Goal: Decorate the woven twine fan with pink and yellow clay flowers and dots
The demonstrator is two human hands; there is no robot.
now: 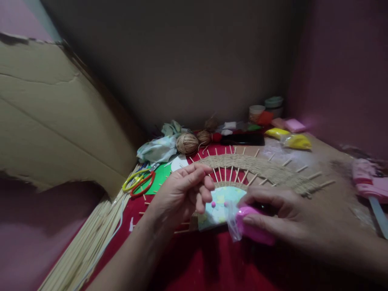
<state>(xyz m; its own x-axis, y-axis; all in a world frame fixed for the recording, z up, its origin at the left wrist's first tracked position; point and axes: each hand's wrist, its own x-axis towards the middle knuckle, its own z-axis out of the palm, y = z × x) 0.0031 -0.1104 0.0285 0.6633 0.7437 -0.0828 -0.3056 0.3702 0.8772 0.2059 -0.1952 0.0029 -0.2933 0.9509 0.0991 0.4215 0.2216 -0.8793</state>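
Observation:
My right hand (275,214) grips a pink clay packet (254,226), whose clear plastic end sticks out to the left. My left hand (189,188) is raised beside it, fingers curled and thumb pressed to the index finger; anything in that pinch is too small to make out. Below both hands lies a half-round fan of thin sticks woven with twine (230,161). Pale blue-green patterned fabric (209,220) covers its centre, with a small pink ball (213,204) on it. A second pink dot shows close to the packet's plastic end.
Scissors (142,184) with yellow and orange handles lie left, near a bundle of thin sticks (87,238). Twine balls (187,144), crumpled fabric (159,149), a dark phone-like slab (243,139), yellow packets (295,141) and a cup (256,113) stand behind. A pink glue gun-like tool (368,182) is at right.

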